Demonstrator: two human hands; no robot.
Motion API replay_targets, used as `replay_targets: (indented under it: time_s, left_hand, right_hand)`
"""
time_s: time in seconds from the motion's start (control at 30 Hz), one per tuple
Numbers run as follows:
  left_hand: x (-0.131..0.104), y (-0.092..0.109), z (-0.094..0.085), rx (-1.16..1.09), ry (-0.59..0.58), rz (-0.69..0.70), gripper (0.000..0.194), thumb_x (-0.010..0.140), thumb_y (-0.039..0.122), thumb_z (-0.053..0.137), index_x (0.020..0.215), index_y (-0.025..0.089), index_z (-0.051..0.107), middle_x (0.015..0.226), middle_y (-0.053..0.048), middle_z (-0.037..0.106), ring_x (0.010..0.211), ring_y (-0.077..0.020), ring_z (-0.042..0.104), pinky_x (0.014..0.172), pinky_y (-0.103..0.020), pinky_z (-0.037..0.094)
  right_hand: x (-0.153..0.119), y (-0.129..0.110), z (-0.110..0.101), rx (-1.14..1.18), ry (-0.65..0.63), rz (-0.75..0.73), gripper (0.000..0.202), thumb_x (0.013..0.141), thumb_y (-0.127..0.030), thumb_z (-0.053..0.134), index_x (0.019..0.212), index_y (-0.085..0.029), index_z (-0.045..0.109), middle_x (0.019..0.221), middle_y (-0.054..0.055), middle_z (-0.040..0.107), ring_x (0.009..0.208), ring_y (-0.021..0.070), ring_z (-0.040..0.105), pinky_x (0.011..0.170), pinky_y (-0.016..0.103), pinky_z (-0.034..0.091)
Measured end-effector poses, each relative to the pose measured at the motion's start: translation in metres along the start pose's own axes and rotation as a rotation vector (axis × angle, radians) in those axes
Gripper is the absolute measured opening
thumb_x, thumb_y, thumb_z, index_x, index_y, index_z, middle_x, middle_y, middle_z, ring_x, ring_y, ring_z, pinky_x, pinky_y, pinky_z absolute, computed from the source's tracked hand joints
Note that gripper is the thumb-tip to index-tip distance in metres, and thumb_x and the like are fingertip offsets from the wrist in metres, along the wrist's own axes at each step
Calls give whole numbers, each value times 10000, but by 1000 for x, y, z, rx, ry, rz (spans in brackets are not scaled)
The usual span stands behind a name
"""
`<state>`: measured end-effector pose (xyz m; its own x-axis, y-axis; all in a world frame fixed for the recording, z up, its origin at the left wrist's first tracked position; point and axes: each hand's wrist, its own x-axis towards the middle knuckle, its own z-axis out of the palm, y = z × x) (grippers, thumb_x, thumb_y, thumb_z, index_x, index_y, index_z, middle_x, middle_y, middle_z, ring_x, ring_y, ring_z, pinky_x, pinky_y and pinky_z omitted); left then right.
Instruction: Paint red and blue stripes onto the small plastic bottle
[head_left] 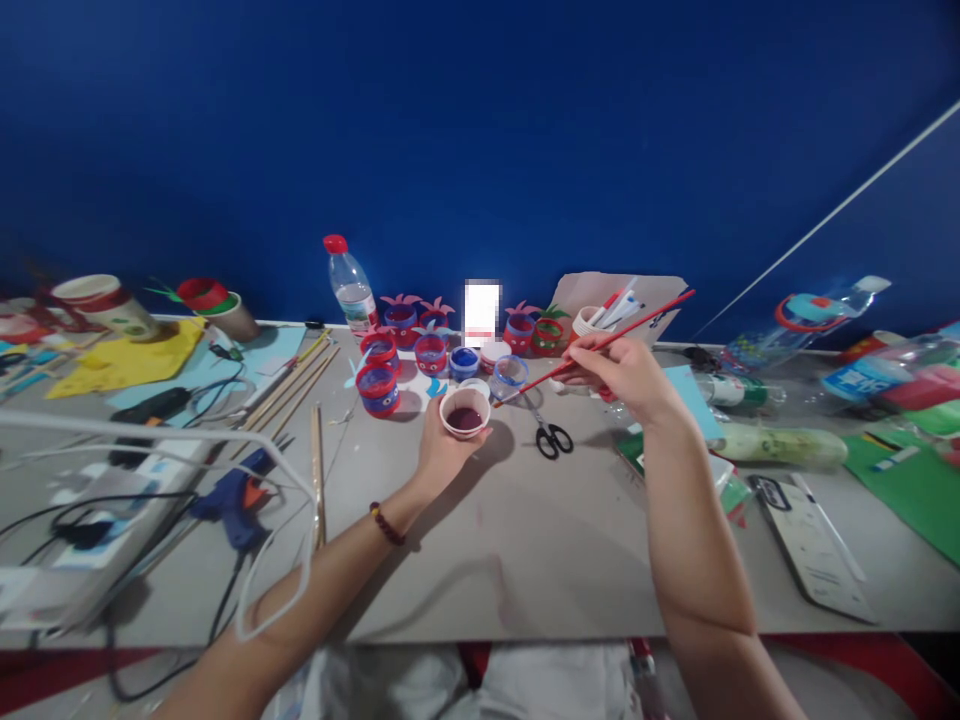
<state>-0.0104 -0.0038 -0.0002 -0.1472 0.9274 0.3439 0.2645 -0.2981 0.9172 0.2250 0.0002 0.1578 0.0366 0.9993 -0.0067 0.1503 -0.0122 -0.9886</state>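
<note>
The left hand [441, 452] was curled around the cup [459, 435], with something dark red inside, over the table [540, 560]. The right hand [613, 370] had its fingers pinched on the brush [532, 384], and the tip was close by the cup's rim; I couldn't tell if they touched. It looked like the dipping part of painting, and the next move seemed to need a still cup and a gentle brush. Past the cup stood the jar [511, 374], then the bottle [349, 285].
</note>
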Motion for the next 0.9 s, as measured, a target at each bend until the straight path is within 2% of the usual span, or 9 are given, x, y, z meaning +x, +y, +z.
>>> replay_targets:
  time_s: [0.17,0.37,0.9]
  left_hand:
    - [1,-1,1,-12,-4,-16,655,604,336,879,1137,220,516,1058,-54,640,960,-247,670,868,-410,537]
    - [0,4,1,-32,-7,-14,633,610,324,866,1129,218,519,1059,-56,637,950,-241,665,861,-401,529]
    - [0,2,1,-22,-18,-19,646,616,340,868,1139,223,509,1084,-60,628,987,-242,653,878,-397,522]
  right_hand:
    - [3,6,6,69,-73,1,380,685,-502,859,806,-171,717,739,69,772,707,209,772,743,319,658]
    - [0,2,19,28,-70,36,341,661,-466,882,720,-173,717,683,54,760,683,195,764,724,300,656]
    - [-5,-1,16,-78,-65,-12,329,688,-489,851,723,-186,727,706,57,772,728,227,775,769,345,658]
